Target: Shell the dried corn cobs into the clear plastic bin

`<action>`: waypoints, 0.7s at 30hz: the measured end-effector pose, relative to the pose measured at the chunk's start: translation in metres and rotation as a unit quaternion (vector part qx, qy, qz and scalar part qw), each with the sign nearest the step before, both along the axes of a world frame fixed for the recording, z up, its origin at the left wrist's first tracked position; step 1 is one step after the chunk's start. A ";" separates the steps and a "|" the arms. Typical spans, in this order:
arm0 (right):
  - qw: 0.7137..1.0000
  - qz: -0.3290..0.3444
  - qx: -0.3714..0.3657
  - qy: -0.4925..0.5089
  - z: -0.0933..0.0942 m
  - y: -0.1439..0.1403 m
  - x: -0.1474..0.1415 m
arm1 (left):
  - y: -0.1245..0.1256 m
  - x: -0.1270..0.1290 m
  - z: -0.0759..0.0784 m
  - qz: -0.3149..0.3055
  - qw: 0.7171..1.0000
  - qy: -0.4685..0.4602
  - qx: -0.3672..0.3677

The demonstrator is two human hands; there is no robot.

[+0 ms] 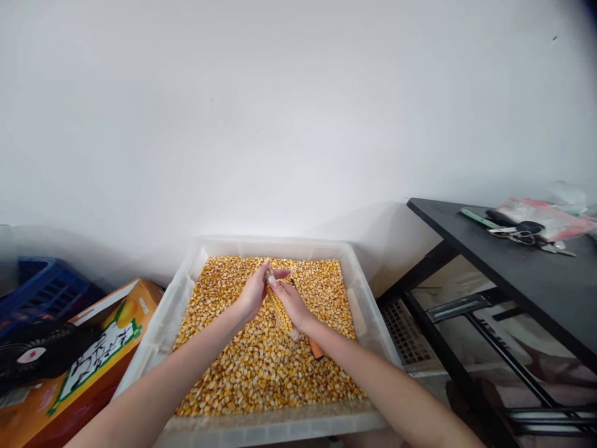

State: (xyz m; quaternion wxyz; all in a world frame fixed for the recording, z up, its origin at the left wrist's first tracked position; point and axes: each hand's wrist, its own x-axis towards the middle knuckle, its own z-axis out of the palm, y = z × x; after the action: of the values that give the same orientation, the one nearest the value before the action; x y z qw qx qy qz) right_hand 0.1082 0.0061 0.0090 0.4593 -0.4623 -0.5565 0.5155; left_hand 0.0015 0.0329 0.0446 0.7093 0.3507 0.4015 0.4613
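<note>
A translucent white plastic bin (361,283) stands in front of me, filled with loose yellow corn kernels (261,367). Above the kernels both my hands hold one dried corn cob (278,309). My left hand (255,291) grips its far top end. My right hand (291,303) wraps the cob's middle, thumb pressed on the kernels. An orange stick-like piece (316,348) pokes out under my right wrist; what it belongs to is hidden.
An orange printed cardboard box (93,354) and a dark blue crate (41,289) sit left of the bin. A black table (522,267) at right carries scissors (522,231) and a pink plastic bag (550,218). A white wall is behind.
</note>
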 end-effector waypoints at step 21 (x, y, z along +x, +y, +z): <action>0.967 0.022 -0.180 0.177 0.013 -0.002 -0.003 | 0.016 -0.015 0.006 0.052 0.998 -0.035 -0.022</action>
State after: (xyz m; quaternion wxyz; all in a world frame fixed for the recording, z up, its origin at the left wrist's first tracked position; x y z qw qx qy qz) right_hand 0.1057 0.0040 0.0216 0.4479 -0.4263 -0.3749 0.6908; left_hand -0.0130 0.0486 0.0501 0.7053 0.2970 0.4040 0.5010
